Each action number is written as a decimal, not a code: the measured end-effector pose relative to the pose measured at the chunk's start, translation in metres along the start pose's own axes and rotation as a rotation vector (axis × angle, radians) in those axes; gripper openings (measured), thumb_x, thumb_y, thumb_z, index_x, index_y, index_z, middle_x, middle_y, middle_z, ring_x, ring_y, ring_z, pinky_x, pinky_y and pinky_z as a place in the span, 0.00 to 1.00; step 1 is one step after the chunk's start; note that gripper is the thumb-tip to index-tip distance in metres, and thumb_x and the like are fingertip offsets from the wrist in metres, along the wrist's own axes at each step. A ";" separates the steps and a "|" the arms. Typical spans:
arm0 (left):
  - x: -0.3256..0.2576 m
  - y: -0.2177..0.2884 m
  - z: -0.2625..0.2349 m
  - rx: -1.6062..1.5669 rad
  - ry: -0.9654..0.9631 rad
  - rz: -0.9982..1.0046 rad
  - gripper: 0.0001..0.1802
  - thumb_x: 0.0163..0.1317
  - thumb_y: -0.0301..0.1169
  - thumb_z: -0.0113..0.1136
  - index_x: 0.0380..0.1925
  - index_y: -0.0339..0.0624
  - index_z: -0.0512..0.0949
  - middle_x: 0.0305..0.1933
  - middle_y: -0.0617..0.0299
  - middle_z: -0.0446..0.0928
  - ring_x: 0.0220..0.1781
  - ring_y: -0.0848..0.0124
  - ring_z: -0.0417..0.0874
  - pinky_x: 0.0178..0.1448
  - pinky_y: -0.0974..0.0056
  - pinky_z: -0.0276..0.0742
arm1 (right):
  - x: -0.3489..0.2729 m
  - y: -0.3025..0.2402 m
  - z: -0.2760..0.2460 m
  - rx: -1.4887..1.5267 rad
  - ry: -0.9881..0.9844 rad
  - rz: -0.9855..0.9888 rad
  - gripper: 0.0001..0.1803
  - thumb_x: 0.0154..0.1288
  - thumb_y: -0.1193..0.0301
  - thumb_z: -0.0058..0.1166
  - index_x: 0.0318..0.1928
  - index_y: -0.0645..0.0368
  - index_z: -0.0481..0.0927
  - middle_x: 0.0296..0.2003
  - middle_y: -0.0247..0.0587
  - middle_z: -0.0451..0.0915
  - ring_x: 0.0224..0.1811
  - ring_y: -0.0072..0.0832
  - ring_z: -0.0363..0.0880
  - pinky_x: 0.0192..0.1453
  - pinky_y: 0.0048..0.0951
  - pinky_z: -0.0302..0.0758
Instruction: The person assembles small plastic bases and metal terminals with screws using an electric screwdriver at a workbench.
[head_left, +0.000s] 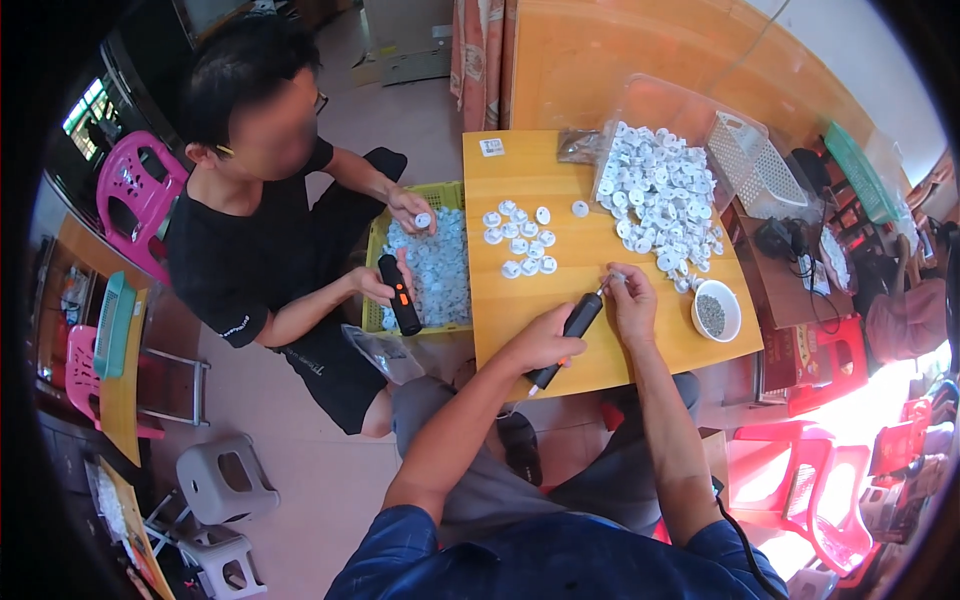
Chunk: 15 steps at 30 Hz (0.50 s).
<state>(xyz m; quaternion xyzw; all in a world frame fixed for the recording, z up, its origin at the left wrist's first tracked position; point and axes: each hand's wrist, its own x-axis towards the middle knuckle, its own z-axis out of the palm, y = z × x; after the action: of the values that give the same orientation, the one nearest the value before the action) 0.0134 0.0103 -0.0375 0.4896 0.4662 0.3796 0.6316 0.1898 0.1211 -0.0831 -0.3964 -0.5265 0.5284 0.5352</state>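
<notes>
Left hand: your left hand [543,340] is closed around the black body of an electric screwdriver [568,335], and the tool points up and to the right, toward your other hand.
Right hand: your right hand [632,300] is closed with the fingertips pinched at the tip of the screwdriver; it seems to hold a small piece there, but the piece is too small to tell what it is.
Worktop: both hands are over the yellow wooden worktop [520,310], close to its near edge.
Bowl: just to the right of your right hand stands a small white bowl [716,310] with tiny grey parts inside, probably screws.
Small group of caps: beyond your left hand, a loose group of white round caps [520,240] lies flat on the worktop, apart from both hands.
Big heap: beyond your right hand, a much bigger heap of the same white caps [660,195] lies on a clear plastic bag [650,105].
White basket: to the far right of the heap there is a white perforated basket [757,165].
Other person: to the left of your left hand, a person in a black shirt sits by the worktop; one hand [378,283] holds a black and orange screwdriver [400,295], the other hand [412,210] holds one white cap.
Green crate: under those hands is a green crate [378,235] full of white caps.
</notes>
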 end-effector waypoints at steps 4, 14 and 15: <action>0.001 0.001 0.001 0.005 -0.007 -0.012 0.23 0.55 0.30 0.63 0.49 0.35 0.69 0.29 0.62 0.72 0.21 0.74 0.76 0.27 0.67 0.75 | 0.000 -0.001 -0.001 -0.016 -0.004 -0.016 0.10 0.72 0.80 0.53 0.51 0.62 0.81 0.37 0.34 0.83 0.36 0.16 0.79 0.42 0.18 0.76; 0.005 0.007 0.007 -0.079 -0.028 -0.059 0.33 0.57 0.27 0.63 0.64 0.36 0.66 0.28 0.65 0.71 0.20 0.76 0.75 0.23 0.68 0.71 | 0.003 0.012 0.001 0.042 0.056 0.015 0.09 0.73 0.80 0.51 0.50 0.61 0.80 0.41 0.34 0.83 0.39 0.20 0.82 0.41 0.21 0.79; 0.003 0.010 0.005 -0.051 -0.013 -0.073 0.34 0.57 0.28 0.63 0.64 0.36 0.66 0.29 0.64 0.71 0.21 0.75 0.76 0.24 0.68 0.73 | 0.004 0.012 0.005 0.066 0.053 0.044 0.09 0.73 0.80 0.51 0.51 0.62 0.80 0.41 0.34 0.83 0.39 0.21 0.82 0.42 0.22 0.79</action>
<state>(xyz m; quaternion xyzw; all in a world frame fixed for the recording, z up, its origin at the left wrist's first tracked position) 0.0187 0.0139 -0.0278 0.4583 0.4697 0.3647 0.6606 0.1829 0.1260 -0.0936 -0.4039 -0.4855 0.5462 0.5502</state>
